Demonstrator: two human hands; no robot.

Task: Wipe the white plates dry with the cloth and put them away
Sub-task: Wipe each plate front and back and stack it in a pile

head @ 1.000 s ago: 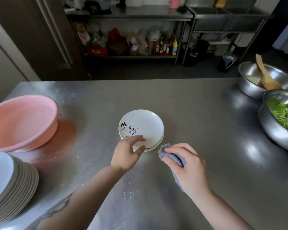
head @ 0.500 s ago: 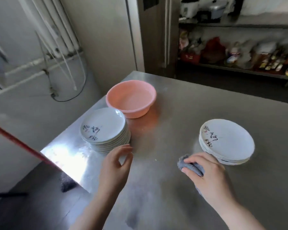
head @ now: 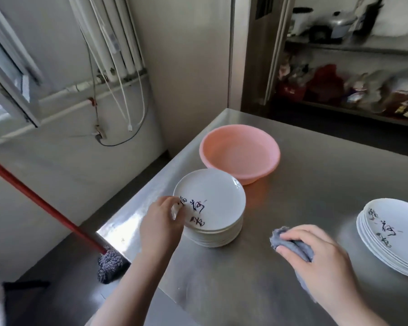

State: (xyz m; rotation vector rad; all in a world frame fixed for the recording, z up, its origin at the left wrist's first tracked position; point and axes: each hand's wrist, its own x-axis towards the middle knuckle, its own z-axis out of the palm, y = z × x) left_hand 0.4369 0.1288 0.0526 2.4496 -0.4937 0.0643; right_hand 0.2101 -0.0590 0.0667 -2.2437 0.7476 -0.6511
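1. While the left hand [head: 161, 225] pinches the near-left rim of the top plate [head: 210, 201], that plate is seen resting on the tall stack [head: 213, 234] at 10 o'clock on the steel table [head: 316, 175].
2. A grey cloth [head: 292, 245] is gripped in the curled fingers of the right hand [head: 320, 262], at 3 o'clock from the tall stack and apart from it.
3. A shorter stack [head: 391, 234], probably already wiped, is located at 3 o'clock, by the frame edge.
4. A pink basin [head: 239, 152] stands at 12 o'clock, just behind the tall stack.
5. The step in hand is judged to be the pick-up of the next plate.
6. For the next move, the plate must be lifted clear and brought to the cloth.
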